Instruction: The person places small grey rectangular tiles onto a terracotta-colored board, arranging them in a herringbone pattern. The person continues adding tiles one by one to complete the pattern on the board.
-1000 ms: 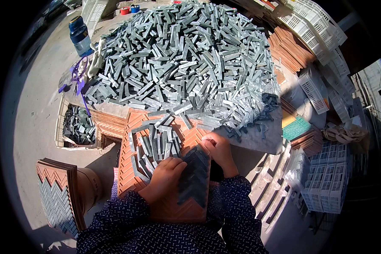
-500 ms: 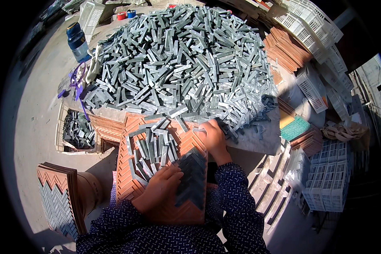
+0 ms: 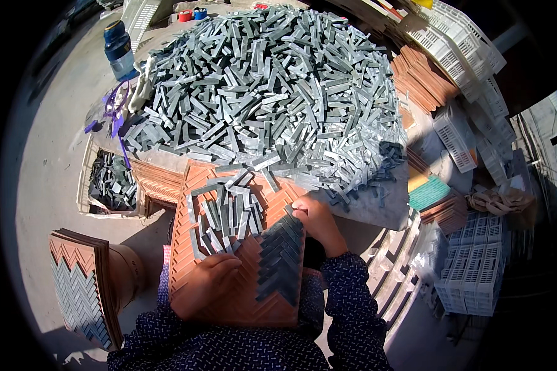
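Observation:
A terracotta-coloured grooved board (image 3: 247, 309) with a herringbone pattern lies in front of me. Dark grey stone strips (image 3: 280, 256) fill a zigzag band on its right side. At the band's upper end, my right hand (image 3: 320, 226) has thumb and finger pinched on a stone strip (image 3: 289, 211), partly hidden by the fingertips. My left hand (image 3: 207, 284) rests low over the board's left part, its fingers bent and together. Whatever they hold, if anything, is hidden. Just beyond them, several loose strips (image 3: 226, 213) lie heaped on the board.
Beyond the board, a large pile of grey stone strips (image 3: 272, 93) covers the table. A crate of dark pieces (image 3: 86, 185) stands left, below a blue bottle (image 3: 119, 52). Filled boards (image 3: 80, 284) stand at lower left. White crates (image 3: 473, 272) and stacked boards (image 3: 421, 77) are right.
My left hand has drawn back toward me and left, off the dark band. The right hand has come down slightly from the board's upper edge to the band's top, showing a strip there.

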Demonstrator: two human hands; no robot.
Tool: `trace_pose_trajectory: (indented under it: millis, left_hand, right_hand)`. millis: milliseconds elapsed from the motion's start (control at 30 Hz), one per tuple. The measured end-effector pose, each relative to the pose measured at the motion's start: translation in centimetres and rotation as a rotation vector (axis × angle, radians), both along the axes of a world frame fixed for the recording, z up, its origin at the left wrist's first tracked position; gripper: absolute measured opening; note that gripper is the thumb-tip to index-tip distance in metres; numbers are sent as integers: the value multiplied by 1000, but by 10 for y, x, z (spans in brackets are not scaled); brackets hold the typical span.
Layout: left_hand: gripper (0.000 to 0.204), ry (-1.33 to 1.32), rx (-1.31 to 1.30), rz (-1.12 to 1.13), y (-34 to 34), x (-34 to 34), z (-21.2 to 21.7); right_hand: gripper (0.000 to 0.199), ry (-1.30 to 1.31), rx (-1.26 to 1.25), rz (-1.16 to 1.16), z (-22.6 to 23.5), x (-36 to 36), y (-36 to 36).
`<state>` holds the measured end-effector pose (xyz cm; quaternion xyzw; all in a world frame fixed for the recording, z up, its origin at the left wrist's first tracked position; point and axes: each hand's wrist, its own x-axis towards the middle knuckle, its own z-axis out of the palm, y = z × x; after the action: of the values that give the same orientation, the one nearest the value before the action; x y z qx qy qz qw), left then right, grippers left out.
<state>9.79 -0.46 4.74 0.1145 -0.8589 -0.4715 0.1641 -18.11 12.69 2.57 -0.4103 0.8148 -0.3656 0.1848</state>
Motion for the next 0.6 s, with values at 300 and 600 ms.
trace_pose_trajectory:
  millis: [300,600]
  left_hand:
    - [18,3,2,-5,-1,5,1]
    - [17,3,26,-2,0,7,6]
  right_hand:
    - [13,225,173,60,4,6,-4]
    - [30,374,48,-63,-8,10,-71]
